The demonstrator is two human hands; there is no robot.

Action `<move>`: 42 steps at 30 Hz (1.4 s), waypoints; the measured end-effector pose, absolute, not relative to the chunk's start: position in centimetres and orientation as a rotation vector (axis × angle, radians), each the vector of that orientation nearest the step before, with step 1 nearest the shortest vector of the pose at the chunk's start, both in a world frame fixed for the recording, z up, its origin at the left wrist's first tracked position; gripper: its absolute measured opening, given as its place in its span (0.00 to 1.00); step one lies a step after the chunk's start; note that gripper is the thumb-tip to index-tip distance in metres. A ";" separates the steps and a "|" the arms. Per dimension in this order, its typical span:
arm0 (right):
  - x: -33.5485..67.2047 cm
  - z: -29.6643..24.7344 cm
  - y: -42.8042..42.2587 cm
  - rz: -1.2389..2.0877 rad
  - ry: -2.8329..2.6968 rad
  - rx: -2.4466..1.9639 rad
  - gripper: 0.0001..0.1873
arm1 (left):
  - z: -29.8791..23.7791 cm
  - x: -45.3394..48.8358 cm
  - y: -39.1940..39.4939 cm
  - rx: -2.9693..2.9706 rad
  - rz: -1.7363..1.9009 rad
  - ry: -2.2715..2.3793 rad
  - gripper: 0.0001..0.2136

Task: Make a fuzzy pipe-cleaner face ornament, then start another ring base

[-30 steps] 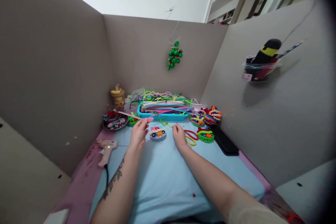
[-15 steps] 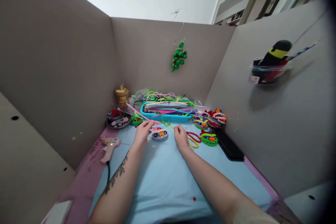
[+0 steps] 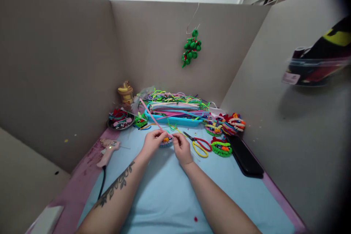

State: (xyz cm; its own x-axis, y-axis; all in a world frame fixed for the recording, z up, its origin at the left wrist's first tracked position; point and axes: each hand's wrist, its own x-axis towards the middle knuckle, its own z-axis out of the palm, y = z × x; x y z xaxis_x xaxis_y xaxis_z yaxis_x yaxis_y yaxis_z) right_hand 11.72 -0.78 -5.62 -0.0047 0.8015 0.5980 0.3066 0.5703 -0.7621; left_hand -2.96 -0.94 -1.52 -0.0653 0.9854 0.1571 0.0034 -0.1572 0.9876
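Both hands pinch a pink pipe cleaner

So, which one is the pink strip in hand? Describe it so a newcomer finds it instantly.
On the light-blue cloth, find the blue tray of coloured strips at the back. In front of it, at the left hand, a pink strip slants up to the left. Unlike the strips lying in the tray, this one is held up by the fingers.

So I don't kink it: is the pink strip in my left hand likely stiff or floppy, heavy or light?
The pink strip is probably fairly stiff: its free end slants up past the left hand without visible sag. Being thin, it's likely light.
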 end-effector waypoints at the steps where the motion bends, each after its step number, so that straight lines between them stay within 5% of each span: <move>1: 11.7 -5.5 -0.8 0.523 -1.582 -0.960 0.08 | -1.6 -2.9 -1.0 1.290 1.371 1.185 0.11; 24: 11.8 -4.7 -1.4 1.017 -1.230 -0.881 0.10 | -1.7 0.1 -2.3 1.237 1.408 1.320 0.12; 42: 11.9 -4.8 -1.4 1.033 -1.238 -0.924 0.09 | -3.3 -0.9 -2.9 1.360 1.410 1.338 0.11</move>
State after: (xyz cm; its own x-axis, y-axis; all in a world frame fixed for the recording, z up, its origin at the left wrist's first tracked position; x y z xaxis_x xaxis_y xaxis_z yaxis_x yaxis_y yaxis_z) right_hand 11.88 -1.42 -4.77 0.0337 0.9582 0.2840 -0.1085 0.2860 -0.9521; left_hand -0.87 -2.86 -3.32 -0.1537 0.9690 0.1934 0.1426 -0.1719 0.9747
